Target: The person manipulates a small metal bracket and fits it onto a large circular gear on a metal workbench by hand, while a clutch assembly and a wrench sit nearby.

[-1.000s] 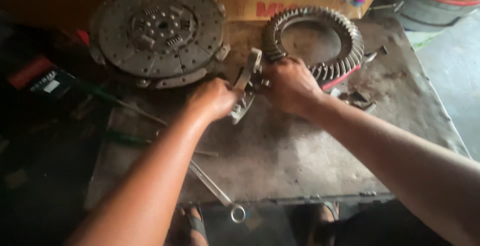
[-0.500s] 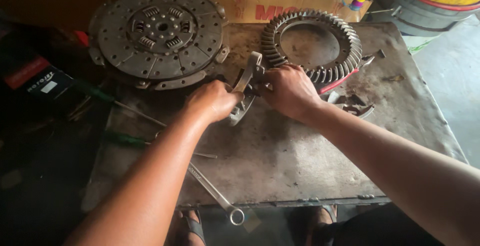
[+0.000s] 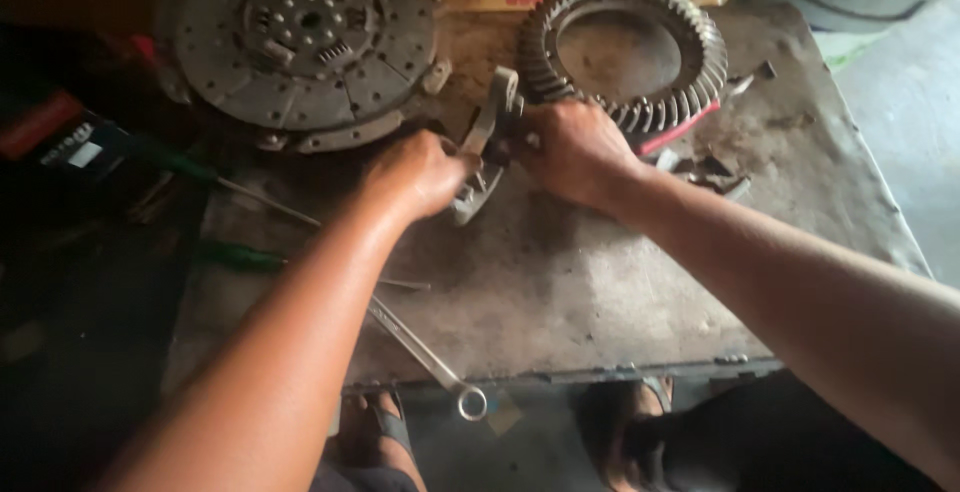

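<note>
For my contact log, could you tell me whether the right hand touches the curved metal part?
Touching: in the head view the right hand is closed around the curved metal part.

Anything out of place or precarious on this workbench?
Yes: the ring spanner hangs its ring end past the table's front edge, above sandalled feet. Both hands grip the curved metal part.

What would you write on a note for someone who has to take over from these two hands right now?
Left hand: closed around the lower end of the curved metal part on the metal table.
Right hand: closed on the upper end of that part, beside the ring gear.
Nearby: clutch disc at back left, wrench at the front edge, green screwdriver on the left.
Done: part lifted on edge, both hands on it.
Left: cannot tell what needs doing to the part.
</note>
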